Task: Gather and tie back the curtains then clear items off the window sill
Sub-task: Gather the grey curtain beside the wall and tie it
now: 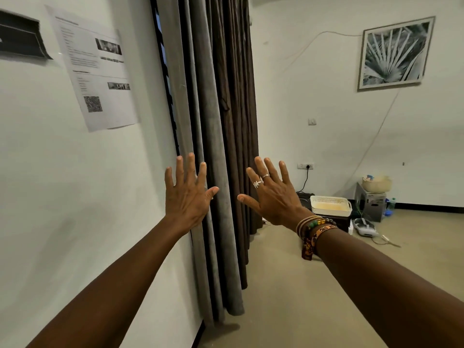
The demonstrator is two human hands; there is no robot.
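Observation:
Long curtains hang to the floor along the left wall: a grey curtain (213, 121) nearest me and a dark brown curtain (238, 96) behind it. Both hang straight and untied. My left hand (187, 194) is raised with fingers spread, just in front of the grey curtain's left edge. My right hand (272, 194), with rings and wrist bracelets, is spread open to the right of the curtains. Neither hand holds anything. A strip of window frame (160, 46) shows behind the grey curtain; the sill is hidden.
A printed paper sheet (95, 74) is stuck on the wall at left. Against the far wall sit a white plastic basket (330, 205) on a dark stand, a woven basket (376, 184) on a grey box, and a framed picture (395, 54). Tan floor stretches right.

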